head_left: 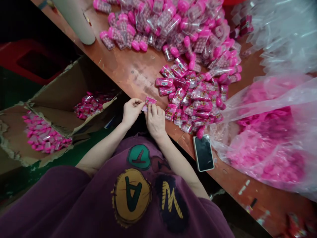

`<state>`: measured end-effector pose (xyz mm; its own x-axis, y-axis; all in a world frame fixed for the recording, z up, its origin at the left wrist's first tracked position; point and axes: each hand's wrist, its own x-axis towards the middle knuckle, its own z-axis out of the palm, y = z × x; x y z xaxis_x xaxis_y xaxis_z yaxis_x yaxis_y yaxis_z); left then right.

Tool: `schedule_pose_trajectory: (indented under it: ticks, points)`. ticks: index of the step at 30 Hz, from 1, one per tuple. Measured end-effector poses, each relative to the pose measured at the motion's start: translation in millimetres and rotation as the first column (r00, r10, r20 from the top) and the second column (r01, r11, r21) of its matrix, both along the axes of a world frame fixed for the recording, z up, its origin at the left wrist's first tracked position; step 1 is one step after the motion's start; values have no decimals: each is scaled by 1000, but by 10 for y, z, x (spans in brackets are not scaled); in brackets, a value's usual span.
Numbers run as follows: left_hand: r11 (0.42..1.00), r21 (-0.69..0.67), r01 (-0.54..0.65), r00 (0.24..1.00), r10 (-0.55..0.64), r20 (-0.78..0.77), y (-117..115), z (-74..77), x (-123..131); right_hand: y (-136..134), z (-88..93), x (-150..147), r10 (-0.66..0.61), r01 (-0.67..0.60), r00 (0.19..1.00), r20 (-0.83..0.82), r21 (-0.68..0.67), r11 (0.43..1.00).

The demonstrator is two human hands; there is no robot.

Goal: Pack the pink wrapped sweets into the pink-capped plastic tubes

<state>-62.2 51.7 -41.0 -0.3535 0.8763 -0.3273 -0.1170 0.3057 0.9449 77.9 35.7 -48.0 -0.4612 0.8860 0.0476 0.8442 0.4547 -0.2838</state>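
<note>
Both my hands meet at the near edge of a brown table [128, 71]. My left hand [131, 110] pinches one end of a small pink wrapped packet [149, 100], and my right hand [155, 119] holds its other end with fingers curled. Just to the right lies a heap of pink wrapped packets [193, 96]. Farther back is a bigger pile of clear tubes with pink caps [173, 26].
A black phone [203, 152] lies face up by my right forearm. Clear plastic bags of pink caps [267, 138] fill the right. A torn cardboard box [56, 109] holding pink packets sits on the floor at the left. A pale cylinder [76, 19] stands at the back.
</note>
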Motion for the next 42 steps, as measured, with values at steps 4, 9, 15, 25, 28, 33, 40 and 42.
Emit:
schedule_pose_trajectory:
  ticks: [4, 9, 15, 25, 28, 33, 40, 42]
  points:
    - [998, -54, 36, 999, -35, 13, 8, 17, -16, -31, -17, 33, 72, -72, 997, 18, -18, 997]
    - [998, -39, 45, 997, -43, 61, -62, 38, 27, 48, -1, 87, 69, -70, 997, 30, 35, 997]
    - [997, 83, 5, 998, 1, -70, -32, 83, 131, 395, 34, 86, 14, -14, 1000, 1, 129, 992]
    - [985, 21, 171, 952, -160, -262, 10, 209, 124, 286, 138, 225, 106, -104, 994, -20, 90, 990]
    - [983, -1, 184, 957, -179, -229, 31, 230, 113, 291, 122, 223, 10, -7, 999, -51, 55, 998]
    - [980, -15, 200, 954, -198, -223, 64, 225, 93, 254, 144, 239, 36, -35, 999, -8, 53, 998]
    - [958, 34, 286, 936, -271, -224, 49, 117, 32, 102, 243, 395, 1, 12, 994, -107, 124, 992]
    - [978, 48, 205, 967, -195, -162, 1, 162, 49, 107, 255, 429, -66, 93, 983, -174, 154, 984]
